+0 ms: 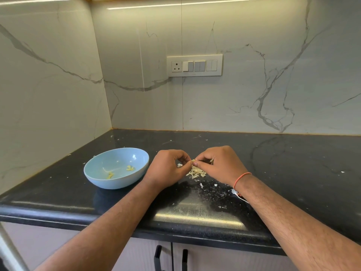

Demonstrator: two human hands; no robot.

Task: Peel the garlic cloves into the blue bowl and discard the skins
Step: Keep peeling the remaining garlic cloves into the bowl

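A light blue bowl (pixel 101 178) stands on the black countertop (pixel 283 163), left of my hands, with a few peeled yellowish garlic pieces (pixel 130 168) inside. My left hand (pixel 168 169) and my right hand (pixel 216 165) meet above the counter, fingertips together, both pinching one small garlic clove (pixel 193 160) between them. Most of the clove is hidden by my fingers. Directly under the hands lies a pile of pale garlic skins (pixel 196 173).
Small skin flakes (pixel 218 194) are scattered over the counter in front of the pile and toward its front edge. A marble-look wall with a switch panel (pixel 194 65) rises behind. Cabinet doors with black handles (pixel 157 257) sit below the counter edge.
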